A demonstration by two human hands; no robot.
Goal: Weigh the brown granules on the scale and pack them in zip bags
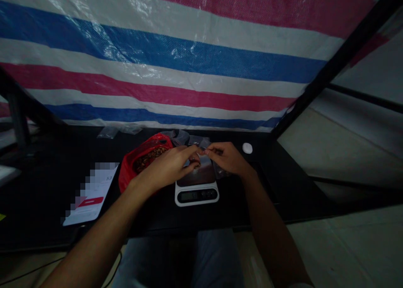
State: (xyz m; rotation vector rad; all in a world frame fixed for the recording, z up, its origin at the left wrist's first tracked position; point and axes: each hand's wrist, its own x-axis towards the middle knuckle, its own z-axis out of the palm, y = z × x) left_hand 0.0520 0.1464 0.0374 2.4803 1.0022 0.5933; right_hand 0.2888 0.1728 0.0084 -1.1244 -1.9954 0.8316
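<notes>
My left hand (166,167) and my right hand (227,158) meet above a white digital kitchen scale (197,195), their fingertips pinching the edge of a grey plastic pouch (206,168). The dim light hides the pouch's contents. The pouch hangs over the scale's dark platform, which my hands partly cover. Beside my left hand, an open red plastic bag (146,162) holds brown granular material (149,158).
The black table (63,153) holds a partly pixelated printed paper (92,195), a small white round object (247,148), more grey pouches (178,136) and clear plastic bags (108,132). A striped tarpaulin (157,53) hangs behind, with a black frame bar (333,65) at right.
</notes>
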